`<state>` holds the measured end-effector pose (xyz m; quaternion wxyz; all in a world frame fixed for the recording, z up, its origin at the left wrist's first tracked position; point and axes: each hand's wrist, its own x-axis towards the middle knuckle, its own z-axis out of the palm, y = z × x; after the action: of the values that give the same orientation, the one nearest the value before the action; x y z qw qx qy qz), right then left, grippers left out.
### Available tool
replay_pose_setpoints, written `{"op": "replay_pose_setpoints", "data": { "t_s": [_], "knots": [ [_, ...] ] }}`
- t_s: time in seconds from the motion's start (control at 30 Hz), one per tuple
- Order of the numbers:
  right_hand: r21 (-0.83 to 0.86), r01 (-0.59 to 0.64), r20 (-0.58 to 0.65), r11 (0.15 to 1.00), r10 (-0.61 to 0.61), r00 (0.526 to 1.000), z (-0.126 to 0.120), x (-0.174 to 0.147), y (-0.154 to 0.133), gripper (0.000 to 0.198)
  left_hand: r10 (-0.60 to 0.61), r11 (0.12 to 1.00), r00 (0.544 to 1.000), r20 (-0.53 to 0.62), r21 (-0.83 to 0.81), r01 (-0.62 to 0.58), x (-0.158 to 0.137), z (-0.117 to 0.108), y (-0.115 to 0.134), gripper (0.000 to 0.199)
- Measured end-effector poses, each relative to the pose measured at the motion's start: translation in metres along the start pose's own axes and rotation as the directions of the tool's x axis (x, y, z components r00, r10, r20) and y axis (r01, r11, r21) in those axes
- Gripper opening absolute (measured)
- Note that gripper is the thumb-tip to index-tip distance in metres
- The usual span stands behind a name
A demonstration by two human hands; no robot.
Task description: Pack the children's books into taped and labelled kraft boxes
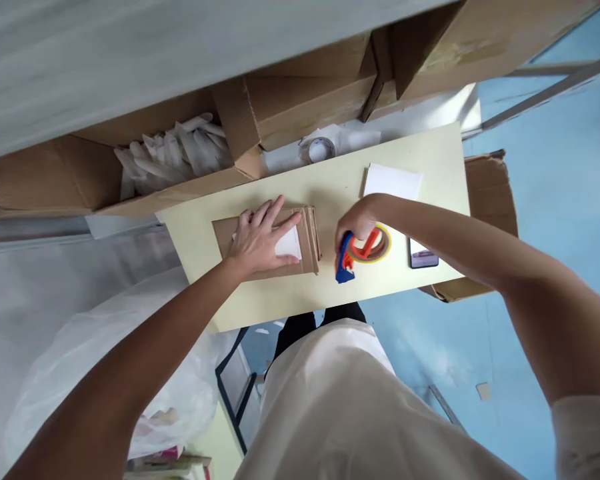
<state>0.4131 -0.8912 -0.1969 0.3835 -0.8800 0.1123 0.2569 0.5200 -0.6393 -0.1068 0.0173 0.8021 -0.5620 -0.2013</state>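
Observation:
My left hand (263,240) lies flat with its fingers spread on a white paper (289,245) that rests on a flat cardboard piece (309,241). The cardboard has folded layers at its right edge. Just right of it, my right hand (356,223) is wrapped round a blue and red tape dispenser (345,265) carrying a roll of tape (381,245). The dispenser is apart from the cardboard, over the pale yellow table (290,298). The grip itself is partly hidden behind the back of my hand.
A stack of white paper (391,181) and a phone (423,256) lie on the table's right part. Behind stand cardboard boxes (305,107), one with white plastic bundles (175,153), and a clear tape roll (321,150). A translucent bag (125,373) bulges at lower left.

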Motion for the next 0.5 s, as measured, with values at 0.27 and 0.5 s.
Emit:
{"op": "replay_pose_setpoints", "data": {
  "t_s": [0.27,0.5],
  "knots": [
    [0.332,0.191,0.135,0.924,-0.247,0.960,-0.088,-0.156,-0.023,0.047,-0.003,1.000,0.992,-0.122,0.024,0.006,-0.019,-0.004,0.007,0.084],
    [0.408,0.382,-0.421,0.829,-0.201,0.884,-0.046,-0.218,-0.081,0.045,-0.205,0.979,0.937,-0.283,-0.046,0.201,-0.077,0.018,0.001,0.063]
  ]
}}
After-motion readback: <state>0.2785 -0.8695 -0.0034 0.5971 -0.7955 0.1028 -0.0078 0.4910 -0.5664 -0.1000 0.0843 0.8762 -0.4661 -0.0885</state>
